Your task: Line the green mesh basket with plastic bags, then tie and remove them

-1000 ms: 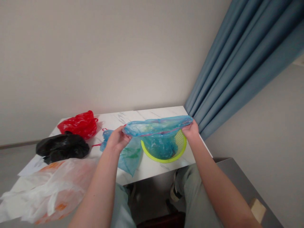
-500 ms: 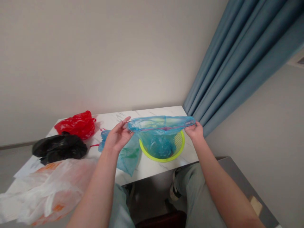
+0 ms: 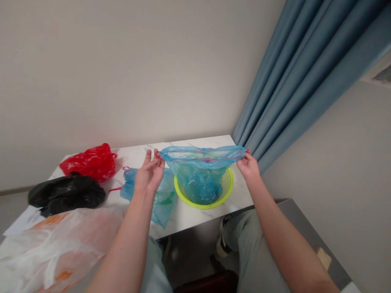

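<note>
Blue translucent drawstring bag [image 3: 203, 175]: centre of the head view, its mouth stretched sideways into a long flat band with a reddish drawstring along it; the lower part hangs down inside the yellow-green basket [image 3: 204, 206].
Left hand [image 3: 149, 174]: left of centre, palm turned up, thumb and fingertips pinching the bag's left corner, other fingers raised apart from it.
Right hand [image 3: 248, 166]: right of centre, fingers closed narrowly on the bag's right corner.
Basket: upright, perforated wall showing on its right side, standing on the white marble-patterned table [image 3: 241, 191].
Second blue bag [image 3: 165, 203]: lying flat just left of the basket, partly hidden by the left hand and forearm, red ties poking out at its left.
Red plastic bag [image 3: 90, 162]: crumpled, toward the left on the table's far side.
Black plastic bag [image 3: 67, 193]: bunched just below the red one in the frame.
White plastic bag with orange print [image 3: 70, 248]: lower left, nearest the left forearm.
Blue curtain [image 3: 293, 89]: upper right, hanging in folds.
</note>
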Demonstrator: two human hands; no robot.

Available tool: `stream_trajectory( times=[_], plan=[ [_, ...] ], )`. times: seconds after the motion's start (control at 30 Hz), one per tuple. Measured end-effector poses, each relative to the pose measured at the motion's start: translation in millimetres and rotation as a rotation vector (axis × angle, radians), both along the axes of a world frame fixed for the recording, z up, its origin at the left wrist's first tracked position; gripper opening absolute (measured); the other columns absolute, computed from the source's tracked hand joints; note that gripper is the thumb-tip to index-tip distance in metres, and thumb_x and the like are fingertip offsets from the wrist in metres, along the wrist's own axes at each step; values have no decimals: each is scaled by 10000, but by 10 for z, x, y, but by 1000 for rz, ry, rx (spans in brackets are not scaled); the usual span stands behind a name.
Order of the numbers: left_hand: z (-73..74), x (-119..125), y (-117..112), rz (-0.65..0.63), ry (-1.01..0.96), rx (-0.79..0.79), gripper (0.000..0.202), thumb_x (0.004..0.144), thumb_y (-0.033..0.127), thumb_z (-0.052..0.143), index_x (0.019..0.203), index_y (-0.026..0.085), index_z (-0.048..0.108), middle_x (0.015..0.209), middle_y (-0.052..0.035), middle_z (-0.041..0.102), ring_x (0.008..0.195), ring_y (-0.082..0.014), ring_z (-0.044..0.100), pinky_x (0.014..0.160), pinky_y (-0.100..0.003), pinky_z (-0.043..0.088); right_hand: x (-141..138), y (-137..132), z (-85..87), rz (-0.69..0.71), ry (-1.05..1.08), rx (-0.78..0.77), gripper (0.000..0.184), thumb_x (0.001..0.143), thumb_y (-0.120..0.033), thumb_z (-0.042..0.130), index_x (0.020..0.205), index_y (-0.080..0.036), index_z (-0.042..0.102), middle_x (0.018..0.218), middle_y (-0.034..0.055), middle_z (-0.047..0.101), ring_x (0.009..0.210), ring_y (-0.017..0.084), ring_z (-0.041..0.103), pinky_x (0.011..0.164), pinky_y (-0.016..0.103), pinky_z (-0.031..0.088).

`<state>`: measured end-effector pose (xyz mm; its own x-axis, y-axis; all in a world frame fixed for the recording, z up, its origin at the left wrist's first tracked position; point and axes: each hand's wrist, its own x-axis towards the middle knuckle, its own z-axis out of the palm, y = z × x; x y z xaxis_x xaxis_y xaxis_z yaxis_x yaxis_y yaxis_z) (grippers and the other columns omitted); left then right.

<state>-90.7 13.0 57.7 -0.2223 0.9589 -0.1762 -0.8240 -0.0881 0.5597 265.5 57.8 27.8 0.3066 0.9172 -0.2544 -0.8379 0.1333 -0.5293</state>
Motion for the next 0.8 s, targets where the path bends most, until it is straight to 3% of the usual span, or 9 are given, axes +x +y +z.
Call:
stream_trajectory(
  times=[0.1, 0.23, 0.47, 0.63, 0.8],
  plan=[
    [17, 36, 2, 50, 6, 25, 399, 716, -107, 514, 904, 229, 617, 1006, -8, 679, 859, -61, 651, 847, -161, 527, -61, -35, 65, -14, 124, -67, 320, 753, 103, 451, 728, -198, 556, 652, -80, 668, 615, 44, 658, 691, 161, 565],
    [21, 76, -7, 15, 6, 88, 359, 734, -51, 589, 938, 240, 636, 1111, 5, 673, 852, -57, 643, 863, -181, 529, -149, -94, 119, 78, 121, -46, 211, 801, -11, 523, 823, -196, 621, 721, -52, 710, 684, 92, 690, 734, 238, 593],
    [-52, 121, -10, -102, 178, 118, 513, 678, -20, 675, 1081, 292, 620, 1352, -10, 569, 857, -86, 652, 735, -202, 537, -299, -172, 206, 138, 110, -20, 153, 826, -101, 535, 899, -180, 644, 727, -22, 709, 697, 112, 685, 737, 250, 585],
    [-89, 151, -2, -142, 243, 55, 691, 674, -67, 641, 1246, 299, 511, 1241, -85, 637, 798, -89, 675, 665, -177, 511, -382, -184, 216, 207, 25, -4, 110, 836, -169, 553, 915, -194, 625, 699, -20, 681, 620, 123, 652, 628, 255, 563],
    [-168, 192, 38, -89, 309, -73, 593, 703, -70, 619, 1215, 189, 472, 1055, -127, 711, 736, -100, 678, 689, -194, 505, -448, -192, 218, 260, -110, 1, 119, 836, -241, 568, 945, -222, 612, 630, -48, 618, 533, 127, 586, 547, 256, 516]
  ],
)
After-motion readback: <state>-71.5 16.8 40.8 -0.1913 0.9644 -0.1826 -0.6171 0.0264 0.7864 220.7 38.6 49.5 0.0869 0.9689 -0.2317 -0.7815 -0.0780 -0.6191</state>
